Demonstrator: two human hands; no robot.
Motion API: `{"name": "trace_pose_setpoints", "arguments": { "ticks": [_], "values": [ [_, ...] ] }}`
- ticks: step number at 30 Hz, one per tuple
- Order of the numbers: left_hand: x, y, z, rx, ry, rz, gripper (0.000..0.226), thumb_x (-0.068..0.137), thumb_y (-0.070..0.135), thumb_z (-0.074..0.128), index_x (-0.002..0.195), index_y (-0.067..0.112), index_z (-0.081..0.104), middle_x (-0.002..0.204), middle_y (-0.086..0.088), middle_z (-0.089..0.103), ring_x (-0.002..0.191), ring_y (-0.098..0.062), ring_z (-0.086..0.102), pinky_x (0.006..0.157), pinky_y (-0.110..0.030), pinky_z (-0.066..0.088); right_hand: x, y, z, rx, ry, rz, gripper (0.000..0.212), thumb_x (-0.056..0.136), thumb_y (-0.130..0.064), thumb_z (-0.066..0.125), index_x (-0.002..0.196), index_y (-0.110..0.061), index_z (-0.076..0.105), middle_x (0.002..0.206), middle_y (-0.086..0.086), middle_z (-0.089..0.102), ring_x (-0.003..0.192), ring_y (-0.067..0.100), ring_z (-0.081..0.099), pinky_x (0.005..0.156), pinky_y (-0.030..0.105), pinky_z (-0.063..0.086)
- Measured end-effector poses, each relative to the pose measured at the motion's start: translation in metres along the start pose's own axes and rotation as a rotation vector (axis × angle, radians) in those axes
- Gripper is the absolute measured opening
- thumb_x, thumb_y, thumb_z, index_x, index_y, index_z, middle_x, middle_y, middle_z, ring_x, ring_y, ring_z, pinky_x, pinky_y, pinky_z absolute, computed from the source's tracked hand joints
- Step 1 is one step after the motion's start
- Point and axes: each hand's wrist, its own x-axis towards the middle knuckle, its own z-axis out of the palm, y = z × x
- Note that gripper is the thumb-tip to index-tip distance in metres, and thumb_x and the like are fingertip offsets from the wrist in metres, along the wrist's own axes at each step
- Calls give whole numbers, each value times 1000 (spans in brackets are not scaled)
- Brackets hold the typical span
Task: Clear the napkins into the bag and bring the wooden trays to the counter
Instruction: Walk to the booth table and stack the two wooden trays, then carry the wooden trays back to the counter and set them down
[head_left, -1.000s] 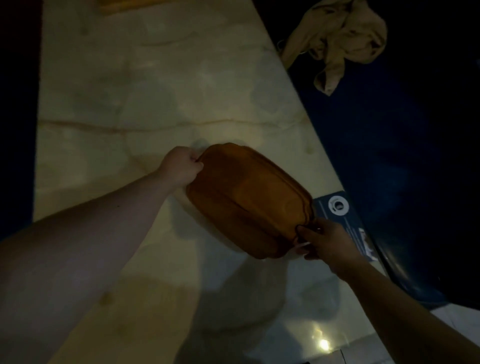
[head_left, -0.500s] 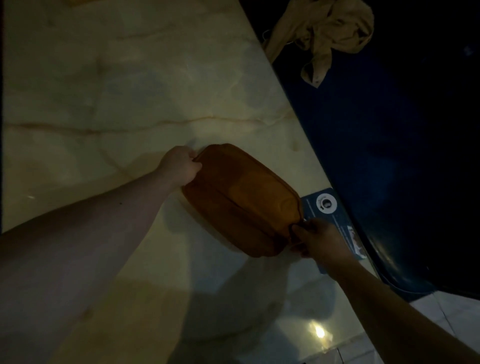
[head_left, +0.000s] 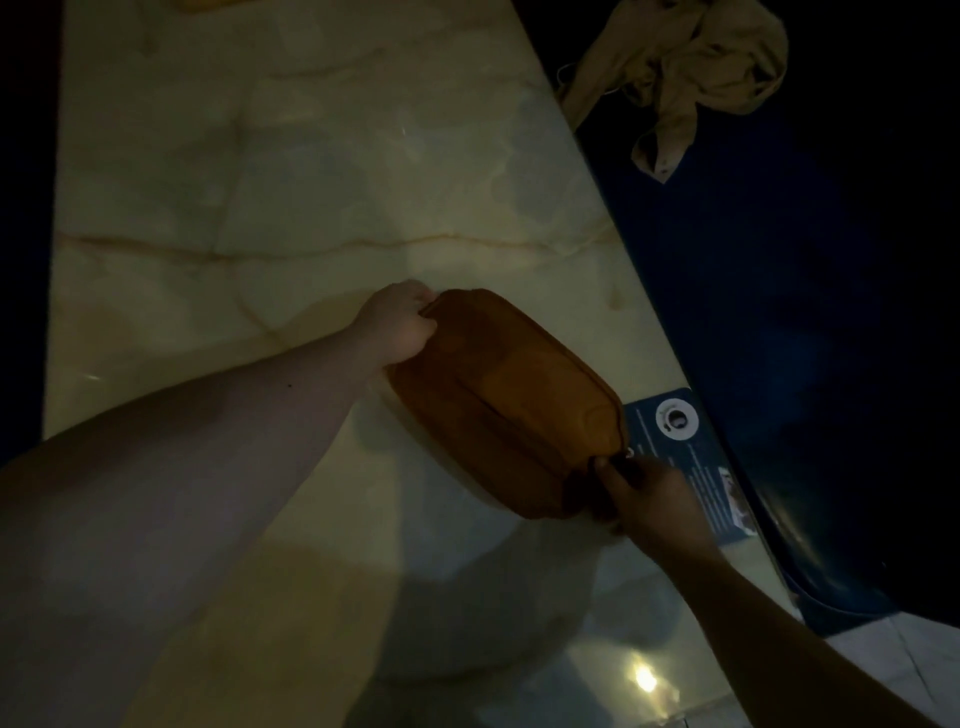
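Wooden trays (head_left: 511, 405), stacked and tilted, above the pale marble surface (head_left: 311, 171). Left hand (head_left: 397, 325) clasps the far end; right hand (head_left: 649, 499) grips the near end beside a blue card (head_left: 691, 457).

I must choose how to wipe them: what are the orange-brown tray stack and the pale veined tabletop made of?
The orange-brown tray stack looks like matte wood, warm and unreflective, though dim light hides the grain. The pale veined tabletop looks like polished marble or imitation: amber veins, glossy lamp reflection.

Trays (head_left: 511, 410) on counter (head_left: 311, 182) btwn hands; card (head_left: 691, 462) right; cloth (head_left: 691, 67) behind.
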Motion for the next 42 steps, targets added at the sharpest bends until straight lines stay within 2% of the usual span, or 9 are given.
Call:
{"name": "trace_pose_setpoints", "arguments": {
  "ticks": [4, 7, 14, 18, 21, 26, 30, 35, 42],
  "values": [
    [11, 6, 7, 202, -59, -78, 49, 89, 36, 56, 125, 3, 48, 128, -18, 54, 113, -34, 53, 92, -36, 43, -12, -5, 13, 239, 67, 77, 11, 93, -36, 55, 94, -25, 54, 85, 0, 64, 76, 17, 68, 73, 43, 60],
    [16, 7, 13, 246, -109, -119, 64, 87, 53, 51, 125, 1, 49, 124, -19, 57, 109, -34, 56, 92, -41, 48, -14, -11, 11, 391, 49, 129, 14, 92, -37, 57, 95, -24, 54, 87, -4, 61, 79, 16, 66, 73, 41, 60],
    [-28, -13, 25, 31, 45, -149, 58, 82, 53, 56, 116, 6, 59, 117, -17, 64, 107, -35, 59, 90, -39, 48, -7, -4, -2, 514, 29, 198, 57, 88, -45, 60, 131, -15, 40, 116, 8, 53, 85, 17, 60, 56, 32, 55],
    [-73, -10, 26, -206, 137, -194, 42, 91, 38, 54, 121, 8, 50, 115, -12, 59, 106, -31, 57, 82, -34, 43, -3, -4, -6, 522, 96, 208, 67, 87, -47, 59, 140, -15, 32, 136, 15, 47, 118, 34, 51, 91, 51, 50],
    [-103, -13, 18, -334, 239, -217, 33, 94, 31, 50, 119, 9, 50, 109, -9, 59, 98, -27, 57, 76, -31, 40, 0, -20, -17, 521, 87, 124, 60, 90, -47, 54, 138, -16, 34, 133, 12, 48, 119, 34, 50, 98, 53, 45],
    [-153, -16, -8, -490, 429, -265, 31, 97, 21, 43, 125, 10, 52, 122, -14, 58, 111, -32, 54, 90, -37, 44, 7, -72, -33, 483, 9, -83, 45, 97, -35, 49, 135, -13, 38, 118, 11, 50, 101, 25, 51, 86, 42, 47],
    [-206, -14, -36, -658, 562, -220, 34, 99, 22, 40, 131, 17, 51, 118, 1, 54, 114, -22, 52, 103, -42, 41, -3, -119, -37, 465, -109, -267, 32, 98, -30, 48, 125, -14, 52, 115, 7, 62, 95, 20, 60, 85, 39, 50],
    [-291, -20, -67, -856, 671, -124, 28, 98, 18, 43, 107, 39, 60, 99, 20, 67, 95, -6, 64, 87, -25, 51, -48, -168, -34, 431, -287, -445, 24, 96, -23, 50, 118, -19, 61, 107, 4, 69, 96, 19, 66, 87, 40, 53],
    [-434, -59, -99, -951, 994, -159, 22, 97, 25, 44, 107, 36, 61, 112, 3, 66, 101, -18, 65, 89, -37, 49, -169, -225, 6, 391, -533, -643, 19, 95, -20, 52, 110, -18, 65, 96, 6, 73, 79, 23, 72, 64, 42, 58]
  ]
}}
